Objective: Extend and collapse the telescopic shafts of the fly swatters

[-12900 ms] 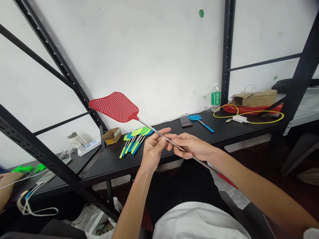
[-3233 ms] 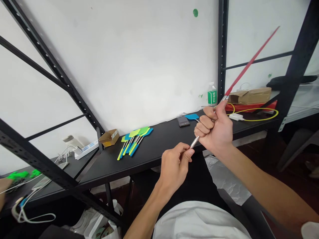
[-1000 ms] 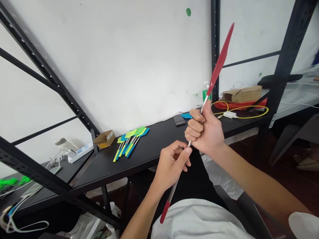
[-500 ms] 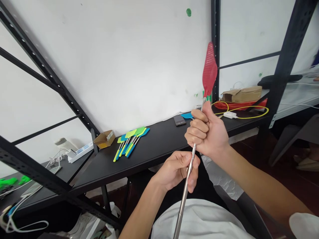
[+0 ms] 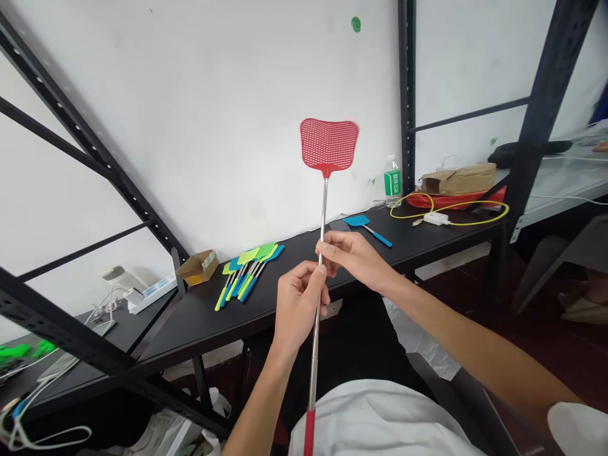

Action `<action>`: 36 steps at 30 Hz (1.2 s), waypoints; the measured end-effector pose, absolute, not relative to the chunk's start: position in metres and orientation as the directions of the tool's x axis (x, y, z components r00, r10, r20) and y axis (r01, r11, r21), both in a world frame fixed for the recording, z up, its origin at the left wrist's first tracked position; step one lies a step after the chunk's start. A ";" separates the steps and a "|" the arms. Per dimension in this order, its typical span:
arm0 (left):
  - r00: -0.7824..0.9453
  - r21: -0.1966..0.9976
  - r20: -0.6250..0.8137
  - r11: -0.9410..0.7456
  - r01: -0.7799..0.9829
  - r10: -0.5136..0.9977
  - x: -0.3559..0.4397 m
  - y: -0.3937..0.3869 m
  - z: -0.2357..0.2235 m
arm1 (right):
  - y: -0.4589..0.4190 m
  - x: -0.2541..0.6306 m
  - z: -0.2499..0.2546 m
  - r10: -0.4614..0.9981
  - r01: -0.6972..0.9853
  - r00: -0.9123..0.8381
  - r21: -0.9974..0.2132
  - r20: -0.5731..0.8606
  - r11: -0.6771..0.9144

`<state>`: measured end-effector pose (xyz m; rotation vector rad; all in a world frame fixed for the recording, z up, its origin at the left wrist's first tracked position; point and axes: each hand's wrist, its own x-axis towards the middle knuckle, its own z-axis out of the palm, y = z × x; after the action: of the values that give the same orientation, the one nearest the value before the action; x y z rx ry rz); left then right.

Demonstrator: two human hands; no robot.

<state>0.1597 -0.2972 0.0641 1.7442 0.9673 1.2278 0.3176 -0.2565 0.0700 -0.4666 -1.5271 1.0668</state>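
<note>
Head view: looking down at both hands.
Hands: left hand (image 5: 299, 305) and right hand (image 5: 354, 254) together, both closed around the shaft, right just above left.
Thing: red fly swatter (image 5: 323, 215) upright, steel shaft, mesh head up, in front of the black surface (image 5: 190, 323).
Nearby: green-and-blue fly swatters (image 5: 249, 275) lying bunched on the surface, beyond the hands.

This looks like a plain workroom: black slotted steel shelving (image 5: 407, 95) against a white wall (image 5: 237, 126), with a power strip (image 5: 148, 294) and a yellow cable (image 5: 456, 214).

The left hand (image 5: 299, 307) and right hand (image 5: 354, 256) pinch the metal shaft of a red fly swatter (image 5: 329, 145), held upright above the black worktop (image 5: 418, 237).
</note>
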 end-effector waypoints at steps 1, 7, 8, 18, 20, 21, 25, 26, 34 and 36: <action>0.239 0.881 0.380 -0.429 0.202 0.893 0.159 -0.296 0.063 | -0.255 0.318 0.067 0.774 -0.195 -0.273 -0.821 0.571 0.537; 0.288 0.653 0.492 -0.567 0.501 0.821 0.162 -0.300 0.060 | -0.256 0.327 0.066 0.768 0.144 -0.343 -0.778 0.541 0.612; 0.291 0.627 0.505 -0.577 0.523 0.813 0.163 -0.301 0.060 | -0.257 0.327 0.066 0.768 0.168 -0.370 -0.776 0.523 0.609; 0.445 0.874 0.318 -0.441 0.205 0.837 0.159 -0.302 0.062 | -0.257 0.333 0.072 0.689 0.037 -0.531 -0.798 0.494 0.601; 0.487 0.912 0.281 -0.388 0.133 0.827 0.160 -0.302 0.064 | -0.257 0.336 0.073 0.661 0.008 -0.549 -0.788 0.511 0.616; 0.506 0.932 0.258 -0.351 0.095 0.823 0.161 -0.302 0.064 | -0.258 0.337 0.074 0.650 -0.004 -0.557 -0.785 0.517 0.620; 0.579 0.979 0.200 -0.190 -0.080 0.790 0.167 -0.300 0.060 | -0.259 0.342 0.075 0.627 -0.045 -0.567 -0.779 0.535 0.625; 0.595 0.979 0.203 -0.160 -0.125 0.778 0.169 -0.300 0.058 | -0.259 0.344 0.075 0.624 -0.055 -0.567 -0.780 0.538 0.623; 0.681 0.956 0.196 0.018 -0.294 0.706 0.174 -0.298 0.053 | -0.259 0.350 0.077 0.607 -0.063 -0.575 -0.769 0.549 0.636; 0.692 0.951 0.194 0.041 -0.308 0.695 0.173 -0.298 0.052 | -0.258 0.351 0.077 0.597 -0.062 -0.580 -0.761 0.554 0.645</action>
<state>0.1735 -0.2981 0.0523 1.3208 0.3634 0.7943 0.3509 -0.2582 0.0774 -0.4176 -2.0004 0.9657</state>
